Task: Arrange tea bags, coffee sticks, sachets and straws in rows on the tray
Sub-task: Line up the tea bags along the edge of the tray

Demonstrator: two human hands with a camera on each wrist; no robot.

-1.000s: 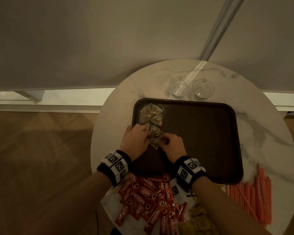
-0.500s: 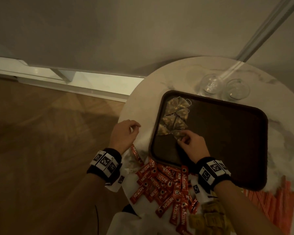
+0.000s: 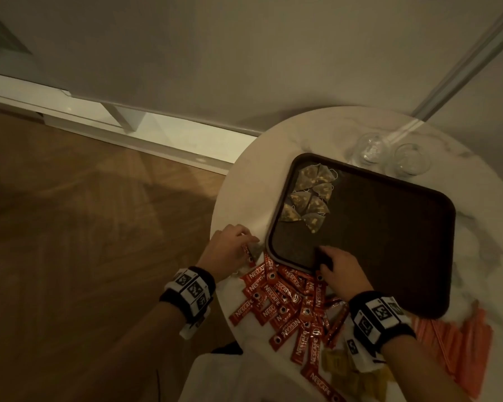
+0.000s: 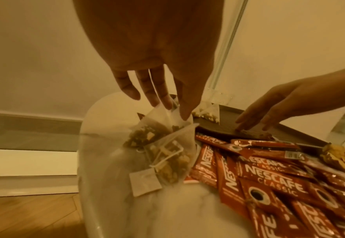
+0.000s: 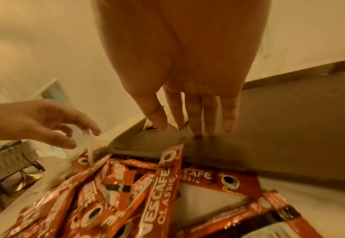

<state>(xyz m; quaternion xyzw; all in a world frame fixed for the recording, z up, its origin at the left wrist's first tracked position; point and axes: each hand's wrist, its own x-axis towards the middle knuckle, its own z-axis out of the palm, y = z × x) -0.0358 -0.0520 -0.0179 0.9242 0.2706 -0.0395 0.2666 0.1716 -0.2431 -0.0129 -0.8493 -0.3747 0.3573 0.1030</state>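
Step in hand, by my read: the tea-bag row, w/ more bags being fetched from off the tray (image 3: 389, 303). Several tea bags (image 3: 308, 198) already lay in a loose double column in the tray's far-left corner; the rest of the tray floor was bare.

Left hand (image 3: 230, 248) was just left of the tray's near-left corner, over the marble table (image 3: 244, 181). Its thumb & fingertips (image 4: 163, 98) pinched the top of a small bunch of pyramid tea bags (image 4: 163, 154), which hung down w/ strings & a paper tag dangling. How many bags, can't tell.

Right hand (image 3: 340, 268) was at the tray's near edge, fingers straight & slightly spread, tips (image 5: 196, 128) touching the tray floor just inside the rim. It held nothing.

Coffee sticks (image 3: 288, 303) lay heaped just in front of the tray's near edge; yellow sachets (image 3: 340, 369) further toward the person; orange straws (image 3: 462, 349) off the tray's near-right corner. None sorted yet.

Next move prob. calls for carrying the bunch over the rim, separating one bag w/o tangling strings, and laying it below the last bag in the column.
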